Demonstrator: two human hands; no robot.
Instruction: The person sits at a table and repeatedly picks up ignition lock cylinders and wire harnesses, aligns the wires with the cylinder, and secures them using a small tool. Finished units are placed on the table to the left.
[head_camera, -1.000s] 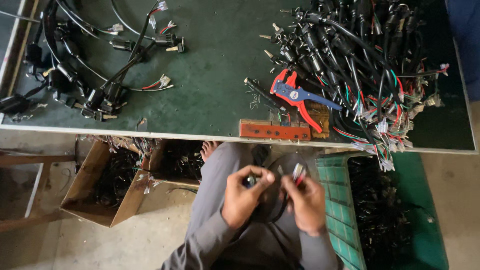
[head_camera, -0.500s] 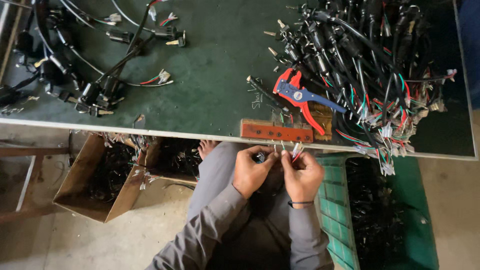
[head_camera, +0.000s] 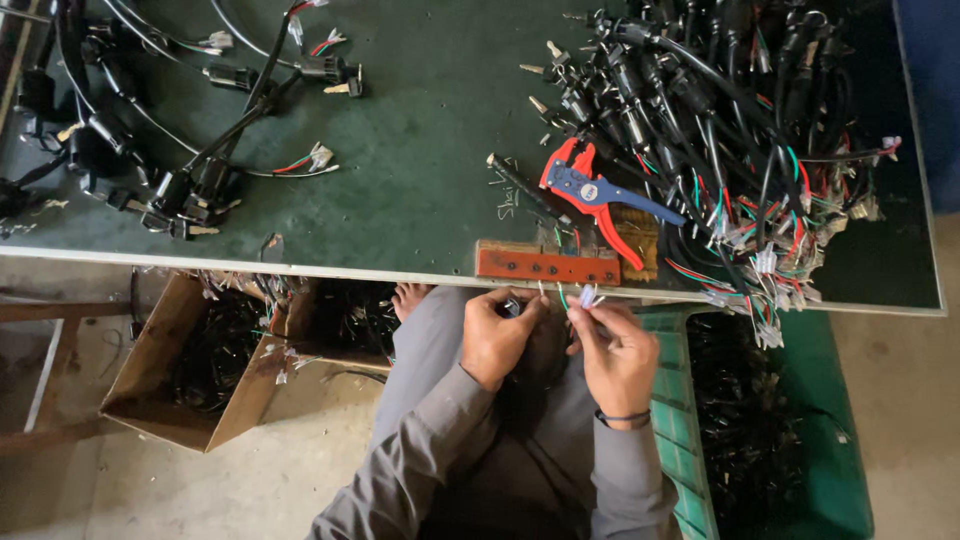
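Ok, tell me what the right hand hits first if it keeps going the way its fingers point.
Probably the orange-red block at the table edge, just ahead of the right hand; depth is unclear, so it might pass below it.

Beside the one red-and-blue wire stripper (head_camera: 592, 192) lying on the green table (head_camera: 430, 170), one red drilled block (head_camera: 547, 265) is sitting just below it. Two cable piles are lying there: one tangled heap (head_camera: 740, 130) right of the stripper, one looser bundle (head_camera: 150, 130) far left. One cardboard box (head_camera: 190, 360) and one green crate (head_camera: 760, 430) are standing below.
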